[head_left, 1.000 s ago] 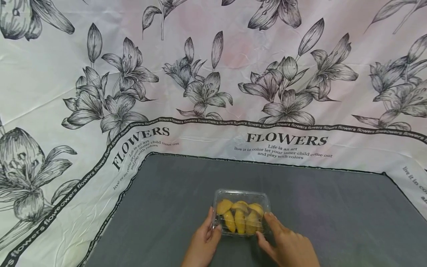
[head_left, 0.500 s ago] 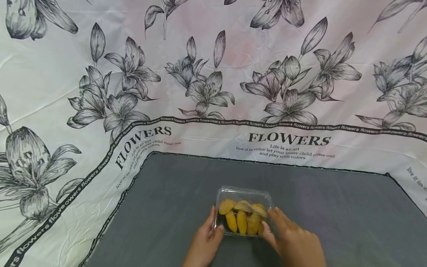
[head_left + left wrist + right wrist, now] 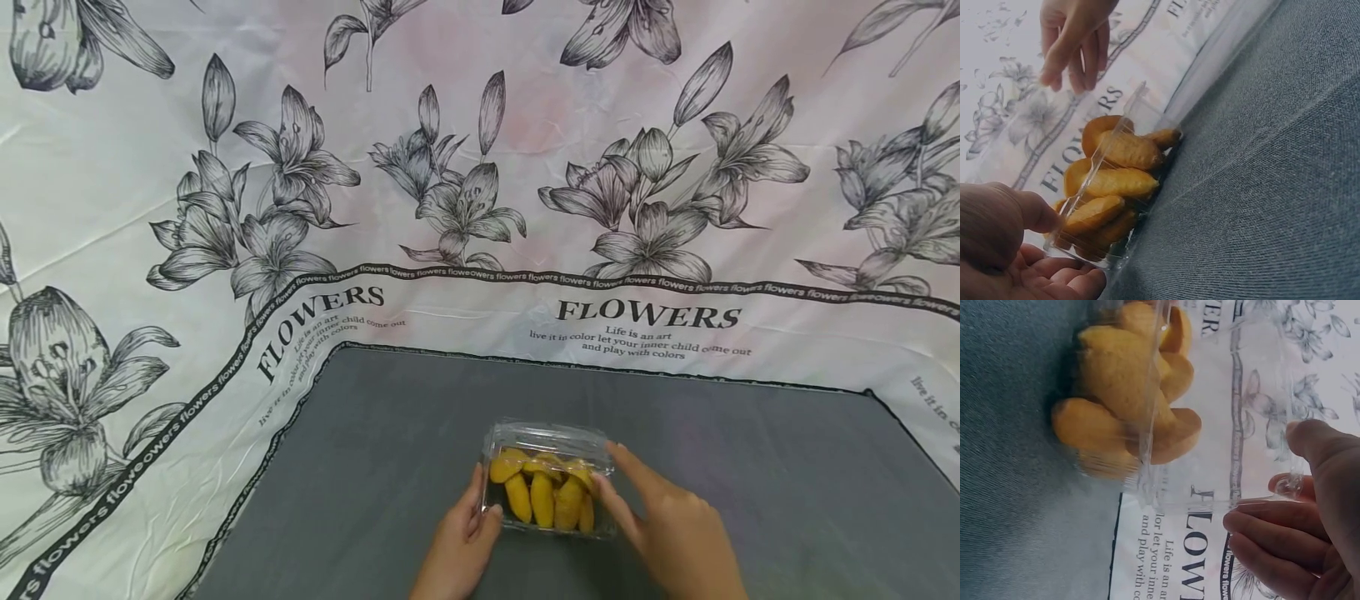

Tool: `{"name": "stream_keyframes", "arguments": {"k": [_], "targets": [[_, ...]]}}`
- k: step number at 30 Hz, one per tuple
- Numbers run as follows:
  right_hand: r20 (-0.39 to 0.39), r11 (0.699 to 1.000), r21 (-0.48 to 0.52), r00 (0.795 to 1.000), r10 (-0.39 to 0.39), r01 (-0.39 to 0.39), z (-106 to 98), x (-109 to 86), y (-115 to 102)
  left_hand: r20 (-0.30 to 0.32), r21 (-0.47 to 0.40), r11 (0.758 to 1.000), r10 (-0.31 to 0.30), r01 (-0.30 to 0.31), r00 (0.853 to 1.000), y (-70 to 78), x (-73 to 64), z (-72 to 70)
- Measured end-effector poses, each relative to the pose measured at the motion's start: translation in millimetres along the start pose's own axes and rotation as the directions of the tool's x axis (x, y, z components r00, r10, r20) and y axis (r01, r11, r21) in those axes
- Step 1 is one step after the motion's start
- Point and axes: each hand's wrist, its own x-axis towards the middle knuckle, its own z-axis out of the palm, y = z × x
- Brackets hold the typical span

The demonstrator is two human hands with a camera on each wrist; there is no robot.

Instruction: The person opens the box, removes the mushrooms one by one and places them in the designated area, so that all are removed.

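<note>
A clear plastic box [image 3: 510, 527] holding several yellow mushrooms [image 3: 542, 500] sits on the grey surface in front of me. In the left wrist view, my left hand [image 3: 1007, 250] grips one end, thumb at the rim and fingers curled below it. The same left hand [image 3: 459, 533] is at the box's left side in the head view. The box's see-through lid [image 3: 1260, 394] stands raised in the right wrist view, and my right hand [image 3: 1316, 506] pinches its corner between thumb and fingers. From the head, the right hand [image 3: 667, 517] is at the box's right side.
Dark grey cloth [image 3: 750, 467] covers the work surface around the box. Behind and to the left hangs a white sheet [image 3: 465, 312] with printed flowers and lettering, edged by a dark band.
My right hand has moved up and slightly right along the box's right side, and the lid has lifted from the mushrooms. The left hand keeps its grip, nearly in place.
</note>
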Motion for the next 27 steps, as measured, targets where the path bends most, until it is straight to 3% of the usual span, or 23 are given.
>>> {"name": "stream_keyframes", "arguments": {"k": [6,14,27], "targets": [[-0.006,0.996,0.085,0.999,0.032,-0.032,-2.1,10.8,0.9,0.02,-0.009,1.0,-0.001,0.001,1.0,1.3,0.3,-1.7],[-0.077,0.987,0.162,0.997,0.013,0.0,0.8,26.6,9.1,0.027,-0.02,1.0,0.01,-0.01,1.0,-0.1,0.1,-1.3],[-0.083,0.959,0.276,0.992,0.092,-0.065,10.0,42.5,22.9,0.009,-0.022,1.0,0.005,-0.005,1.0,-0.1,-0.4,0.4]]}}
